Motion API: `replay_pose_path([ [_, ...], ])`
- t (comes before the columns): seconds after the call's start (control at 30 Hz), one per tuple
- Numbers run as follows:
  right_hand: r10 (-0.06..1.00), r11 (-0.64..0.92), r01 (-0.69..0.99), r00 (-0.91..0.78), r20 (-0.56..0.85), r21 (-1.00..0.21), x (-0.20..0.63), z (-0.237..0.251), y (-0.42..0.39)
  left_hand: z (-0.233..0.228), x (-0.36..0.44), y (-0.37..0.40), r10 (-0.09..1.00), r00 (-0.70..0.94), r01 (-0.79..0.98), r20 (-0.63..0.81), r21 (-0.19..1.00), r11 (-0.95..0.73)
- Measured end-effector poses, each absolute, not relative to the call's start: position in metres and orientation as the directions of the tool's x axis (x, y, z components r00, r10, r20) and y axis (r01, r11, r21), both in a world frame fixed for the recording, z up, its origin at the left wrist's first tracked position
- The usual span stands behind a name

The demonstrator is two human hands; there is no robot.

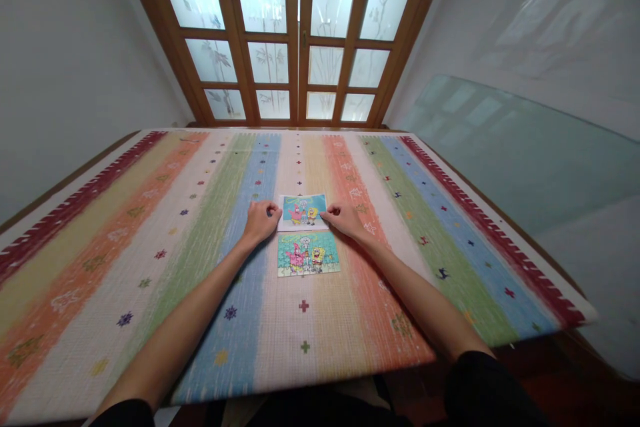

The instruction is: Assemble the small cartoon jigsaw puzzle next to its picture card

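Head view: both hands' fingers point(274, 211) seemingly pinch picture card point(303, 211) edges.

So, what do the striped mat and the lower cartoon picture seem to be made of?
The striped mat looks like woven fabric, matte; a fine grid texture shows. The lower cartoon picture seems to be a cardboard jigsaw: faint piece lines, slightly uneven edge. That is only my guess.

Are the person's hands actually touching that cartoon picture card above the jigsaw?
Touching. The head view shows the left hand with fingertips on the picture card's left edge and the right hand pinching its right edge.
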State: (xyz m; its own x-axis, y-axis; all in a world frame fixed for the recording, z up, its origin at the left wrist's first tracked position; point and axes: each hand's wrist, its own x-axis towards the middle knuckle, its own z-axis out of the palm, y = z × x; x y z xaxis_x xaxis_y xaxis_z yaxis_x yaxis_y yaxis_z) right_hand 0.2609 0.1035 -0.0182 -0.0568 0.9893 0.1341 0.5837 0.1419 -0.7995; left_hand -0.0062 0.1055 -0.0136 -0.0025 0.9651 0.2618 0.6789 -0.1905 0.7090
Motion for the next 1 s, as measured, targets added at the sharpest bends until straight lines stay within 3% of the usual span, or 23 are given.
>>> replay_pose_path([
  [0.3,0.981,0.147,0.691,-0.01,0.194,-0.707,0.271,-0.026,0.105,-0.026,-0.008,0.103,0.957,0.047,0.8,0.286,0.562,-0.208],
  [0.63,0.941,0.324,0.746,-0.189,0.282,-0.581,0.267,-0.024,0.103,-0.018,-0.007,0.102,0.923,0.177,0.837,0.341,0.441,-0.323],
  [1.0,0.949,0.316,0.666,-0.226,0.22,-0.676,0.273,-0.01,0.099,-0.003,-0.012,0.102,0.899,0.253,0.832,0.358,0.393,-0.391],
])
